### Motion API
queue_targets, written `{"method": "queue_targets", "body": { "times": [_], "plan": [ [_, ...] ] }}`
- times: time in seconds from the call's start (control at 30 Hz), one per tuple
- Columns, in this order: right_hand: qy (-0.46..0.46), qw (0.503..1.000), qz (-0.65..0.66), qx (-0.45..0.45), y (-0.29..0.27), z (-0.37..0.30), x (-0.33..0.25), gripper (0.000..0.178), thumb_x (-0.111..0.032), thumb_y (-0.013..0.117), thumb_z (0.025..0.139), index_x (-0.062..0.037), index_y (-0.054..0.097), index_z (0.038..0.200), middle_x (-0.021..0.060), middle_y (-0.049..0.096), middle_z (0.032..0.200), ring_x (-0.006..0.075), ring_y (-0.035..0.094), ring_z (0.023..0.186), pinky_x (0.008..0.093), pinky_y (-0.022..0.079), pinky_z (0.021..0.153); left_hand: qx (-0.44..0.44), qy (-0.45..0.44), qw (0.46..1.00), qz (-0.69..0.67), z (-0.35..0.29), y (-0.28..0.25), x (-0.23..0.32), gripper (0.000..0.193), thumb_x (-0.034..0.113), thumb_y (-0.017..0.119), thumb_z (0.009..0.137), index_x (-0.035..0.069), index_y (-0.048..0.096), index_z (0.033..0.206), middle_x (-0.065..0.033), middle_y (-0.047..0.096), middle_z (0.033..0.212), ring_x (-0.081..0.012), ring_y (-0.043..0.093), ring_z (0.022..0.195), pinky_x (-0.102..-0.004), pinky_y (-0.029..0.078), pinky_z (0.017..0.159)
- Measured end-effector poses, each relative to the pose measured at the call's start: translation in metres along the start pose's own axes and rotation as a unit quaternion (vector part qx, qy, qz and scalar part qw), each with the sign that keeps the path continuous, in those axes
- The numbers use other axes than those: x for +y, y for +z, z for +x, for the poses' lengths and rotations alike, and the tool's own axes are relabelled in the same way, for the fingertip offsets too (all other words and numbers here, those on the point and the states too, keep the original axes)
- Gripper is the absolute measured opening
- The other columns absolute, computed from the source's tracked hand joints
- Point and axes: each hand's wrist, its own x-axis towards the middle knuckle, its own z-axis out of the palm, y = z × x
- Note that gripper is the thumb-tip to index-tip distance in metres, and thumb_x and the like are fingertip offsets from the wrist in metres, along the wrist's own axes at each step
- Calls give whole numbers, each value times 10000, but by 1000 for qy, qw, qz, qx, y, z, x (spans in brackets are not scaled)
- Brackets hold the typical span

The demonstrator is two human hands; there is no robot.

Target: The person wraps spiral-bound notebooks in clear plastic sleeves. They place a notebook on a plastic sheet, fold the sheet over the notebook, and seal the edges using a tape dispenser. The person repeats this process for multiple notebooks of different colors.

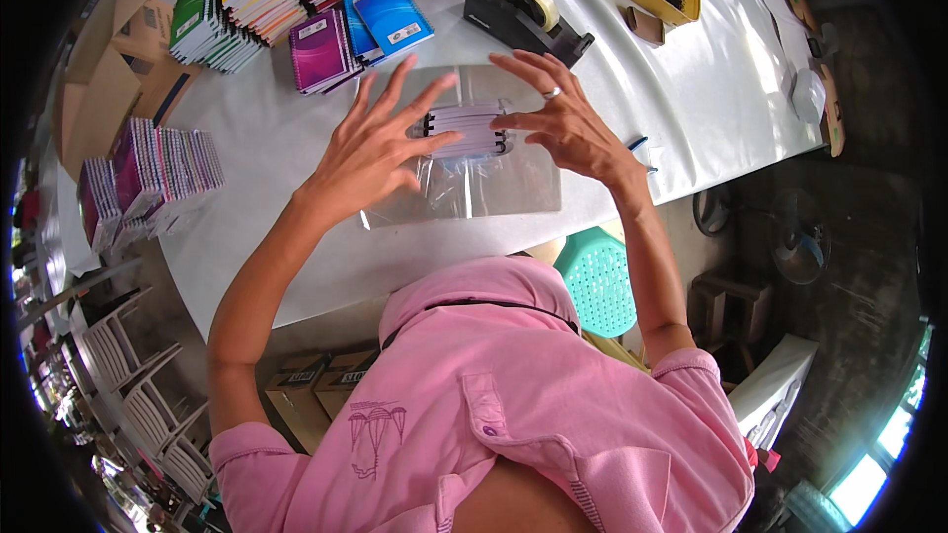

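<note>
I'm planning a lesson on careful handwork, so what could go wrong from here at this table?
The notebook stack lies on a thin, clear film, which could crease or slip if the stack shifts. The right hand is close to the tape dispenser, so a careless reach might knock it. The purple notebooks sit just beyond the left hand and might get nudged out of line.

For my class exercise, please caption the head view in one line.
Left hand and right hand spread over spiral notebooks and clear plastic, a black tape dispenser beyond on the white table.
</note>
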Motion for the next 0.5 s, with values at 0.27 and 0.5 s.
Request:
{"method": "queue_targets", "body": {
  "times": [0.27, 0.5],
  "plan": [
    [-47, 997, -32, 44, -7, 17, 1, 69, -26, 723, 637, -91, 704, 650, -11, 490, 1404, 259, 366, 1357, 508, 281, 1141, -24, 54, 994, 89, 20, -14, -9, 272, 259, 760, 636, 257, 769, 907, 99, 452, 1431, -286, 264, 1411, -526, 249, 1146],
    [-35, 997, -56, 41, -12, 14, 2, 79, -34, 727, 633, -93, 676, 623, -22, 518, 1373, 235, 390, 1339, 490, 311, 1120, -31, 58, 994, 91, 22, -11, -2, 220, 261, 744, 663, 229, 771, 879, 80, 443, 1445, -296, 254, 1415, -541, 226, 1152]
  ]
}}
